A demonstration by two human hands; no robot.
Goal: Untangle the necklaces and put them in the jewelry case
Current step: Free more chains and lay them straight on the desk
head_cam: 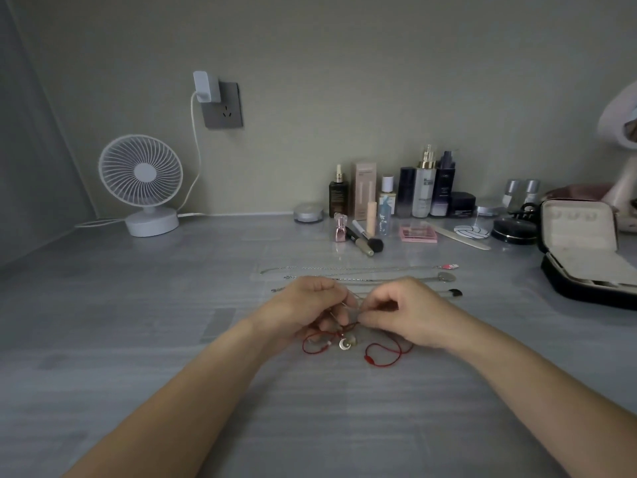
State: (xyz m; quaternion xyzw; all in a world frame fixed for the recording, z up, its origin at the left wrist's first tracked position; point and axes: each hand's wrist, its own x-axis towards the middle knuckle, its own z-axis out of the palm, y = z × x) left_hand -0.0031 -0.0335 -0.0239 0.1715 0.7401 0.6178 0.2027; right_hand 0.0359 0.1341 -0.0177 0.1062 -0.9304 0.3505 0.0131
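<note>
White desk fan (141, 181) far left, cosmetics bottles (424, 188) and makeup brush (367, 238) behind

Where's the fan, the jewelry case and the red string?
fan (140, 170): head view, grille middle.
jewelry case (579, 232): head view, inside its lid.
red string (367, 359): head view, its right loop.

Only 2 forearms show, bare as far as the picture's lower edge, and the left hand (303, 305) and right hand (410, 312) are uncovered too, with knuckles plainly visible.
</note>
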